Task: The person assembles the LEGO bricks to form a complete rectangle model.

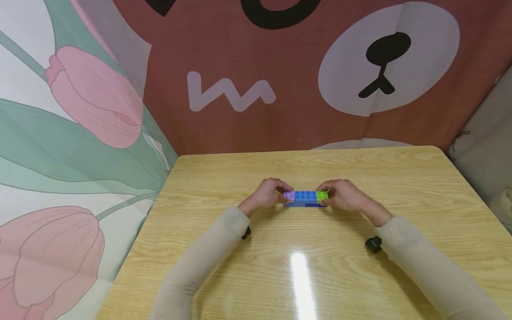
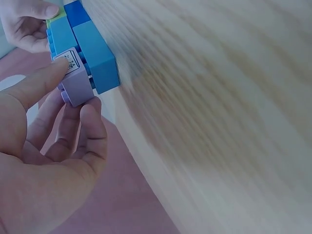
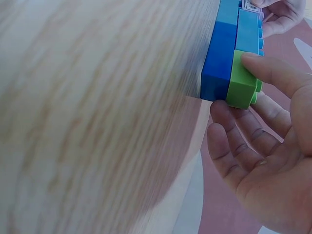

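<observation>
A two-layer row of toy building bricks stands on the table. On top, a long blue brick (image 1: 306,195) lies between a purple brick (image 2: 79,89) with a printed label and a lime green brick (image 3: 242,87). Below are a lighter blue brick (image 2: 101,61) at the left and a dark blue brick (image 3: 217,66) at the right. My left hand (image 1: 269,193) pinches the purple brick, thumb on its label; studs show in a gap beneath it. With thumb and fingers my right hand (image 1: 347,194) grips the green brick, which sits close against the dark blue one.
The bricks are on a wood-grain table (image 1: 256,275), towards its back half. A brown curtain (image 1: 296,120) with a printed animal face hangs behind, and a tulip-patterned cloth (image 1: 120,173) at the left. A black wrist camera (image 1: 374,244) sits below the right sleeve.
</observation>
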